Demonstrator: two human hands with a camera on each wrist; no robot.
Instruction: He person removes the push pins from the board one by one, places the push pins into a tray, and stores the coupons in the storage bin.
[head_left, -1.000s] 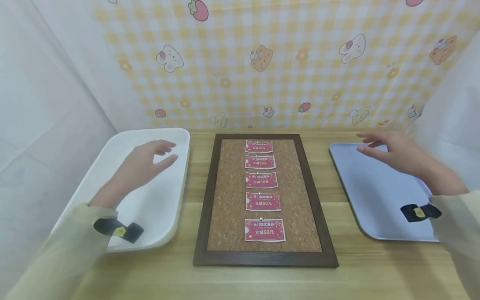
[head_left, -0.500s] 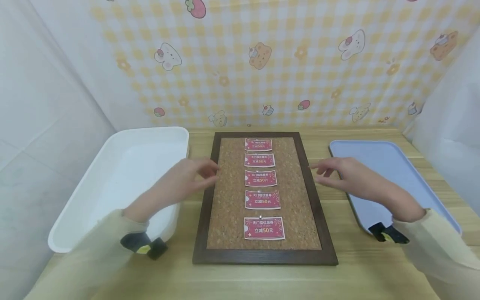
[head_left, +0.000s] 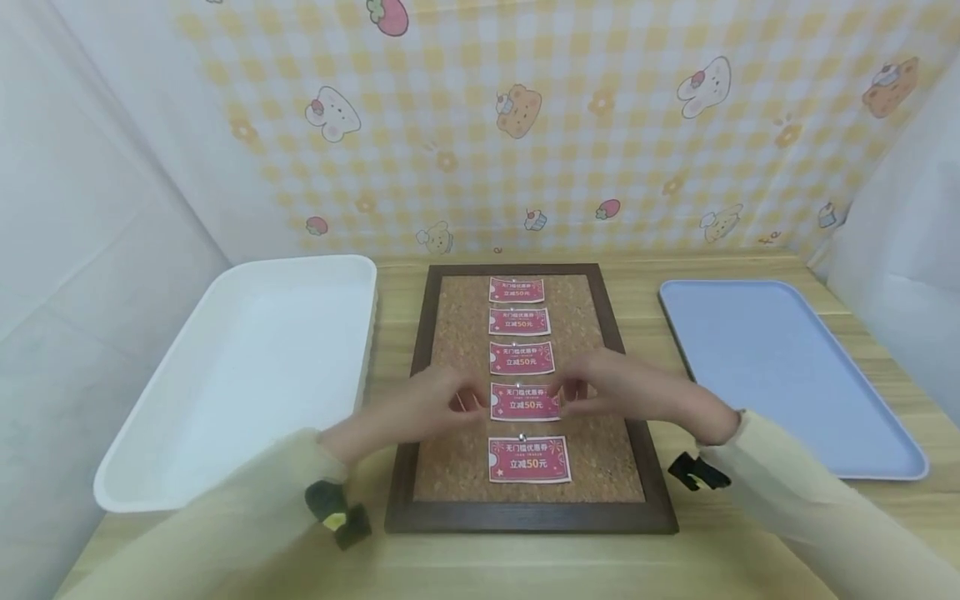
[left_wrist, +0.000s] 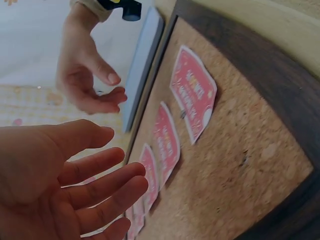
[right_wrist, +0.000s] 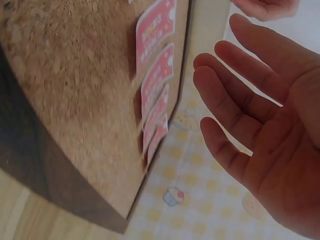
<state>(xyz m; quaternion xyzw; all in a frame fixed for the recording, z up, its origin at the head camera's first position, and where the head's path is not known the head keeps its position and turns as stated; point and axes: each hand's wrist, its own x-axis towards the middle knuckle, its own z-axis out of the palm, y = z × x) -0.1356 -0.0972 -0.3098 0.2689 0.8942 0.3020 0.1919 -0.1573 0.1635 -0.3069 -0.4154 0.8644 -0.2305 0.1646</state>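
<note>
A dark-framed cork board (head_left: pixel 457 467) lies on the wooden table, with several red and white coupons in a column, each with a small pin at its top edge. The left hand (head_left: pixel 423 404) hovers over the board's left half, fingertips close to the left edge of the second coupon from the front (head_left: pixel 525 402). From the other side, the right hand (head_left: pixel 630 387) hovers with its fingertips by that coupon's right edge. Both wrist views show relaxed, slightly bent fingers holding nothing, the left hand (left_wrist: pixel 65 185) and the right hand (right_wrist: pixel 270 110) apart from the paper.
A white tray (head_left: pixel 277 358) stands left of the board, and a flat blue tray (head_left: pixel 780 375) lies to its right. Behind the table (head_left: pixel 525 567) hangs a yellow checked cloth (head_left: pixel 570 158) with cartoon prints. White sheeting (head_left: pixel 82 208) covers the left side.
Both hands have moved inward from above the two trays to over the cork board, one from each side, and are lower and nearer each other. The coupons and trays have stayed in place.
</note>
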